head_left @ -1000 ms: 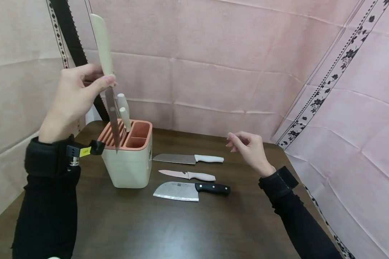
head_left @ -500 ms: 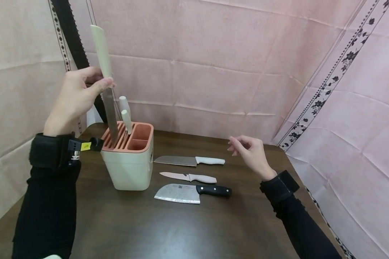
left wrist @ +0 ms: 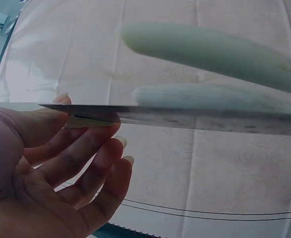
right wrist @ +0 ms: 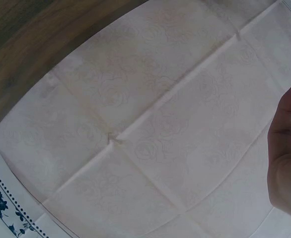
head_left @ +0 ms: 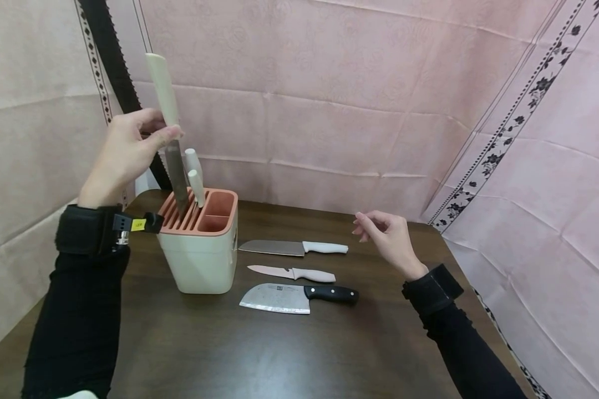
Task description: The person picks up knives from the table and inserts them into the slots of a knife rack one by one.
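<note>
My left hand (head_left: 127, 147) pinches a knife with a pale green handle (head_left: 162, 86) where the handle meets the blade. The knife is nearly upright, handle up, its blade (head_left: 176, 169) pointing down at the slots of a pale green knife block (head_left: 197, 266) with an orange top. The tip appears to be inside a slot; its depth cannot be told. In the left wrist view the blade (left wrist: 225, 119) runs past two pale handles. Two white-handled knives (head_left: 196, 185) stand in the block. My right hand (head_left: 386, 238), fingers loosely bent and holding nothing, hovers over the table's right side.
On the brown table (head_left: 279, 354) right of the block lie a white-handled kitchen knife (head_left: 324, 247), a smaller white-handled knife (head_left: 313, 275) and a black-handled cleaver (head_left: 274, 298). Two wider compartments (head_left: 218, 205) sit at the block's right. Pink cloth (head_left: 329, 111) hangs behind.
My left hand has lowered the green-handled knife and shifted slightly right; the blade has gone from in front of the block to down among its slots. My right hand stays about where it was.
</note>
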A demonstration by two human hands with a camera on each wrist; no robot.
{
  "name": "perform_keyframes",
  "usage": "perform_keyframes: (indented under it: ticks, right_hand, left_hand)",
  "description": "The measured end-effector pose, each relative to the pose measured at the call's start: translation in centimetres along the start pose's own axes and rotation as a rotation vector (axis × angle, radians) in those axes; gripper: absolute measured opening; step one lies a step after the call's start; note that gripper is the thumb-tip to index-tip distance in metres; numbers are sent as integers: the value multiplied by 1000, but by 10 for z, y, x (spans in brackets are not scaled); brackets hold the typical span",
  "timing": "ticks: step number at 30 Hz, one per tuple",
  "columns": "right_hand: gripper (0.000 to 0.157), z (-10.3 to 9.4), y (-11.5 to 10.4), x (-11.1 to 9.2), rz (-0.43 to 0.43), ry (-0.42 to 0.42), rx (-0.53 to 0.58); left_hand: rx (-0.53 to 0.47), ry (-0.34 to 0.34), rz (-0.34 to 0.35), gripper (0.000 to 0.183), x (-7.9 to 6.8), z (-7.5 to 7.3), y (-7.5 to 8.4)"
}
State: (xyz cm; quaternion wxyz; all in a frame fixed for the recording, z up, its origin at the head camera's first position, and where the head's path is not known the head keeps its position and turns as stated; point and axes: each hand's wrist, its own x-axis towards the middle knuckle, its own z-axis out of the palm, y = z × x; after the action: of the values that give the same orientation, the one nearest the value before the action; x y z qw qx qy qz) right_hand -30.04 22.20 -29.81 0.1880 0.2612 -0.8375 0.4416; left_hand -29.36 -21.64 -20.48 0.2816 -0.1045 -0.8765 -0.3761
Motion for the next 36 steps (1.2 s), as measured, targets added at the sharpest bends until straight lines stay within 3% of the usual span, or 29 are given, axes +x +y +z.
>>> perform_keyframes:
  ticks: [7,13,20,36]
  right_hand:
    - [19,1,3,-2,2,-3,1]
    - [20,0,4,-6,36,1,-10]
    - [20,-3,6,-10,46,13,-25]
    - [19,-5,17,-15,56,13,-47]
  left_hand:
    - [37,-45,-2,34,-4,11,-12]
    - [36,-113,-43,36,-8,21,-25]
    - [42,-215,-84,39,-15,26,-38]
    - [121,-329,-100,36,-16,35,-61]
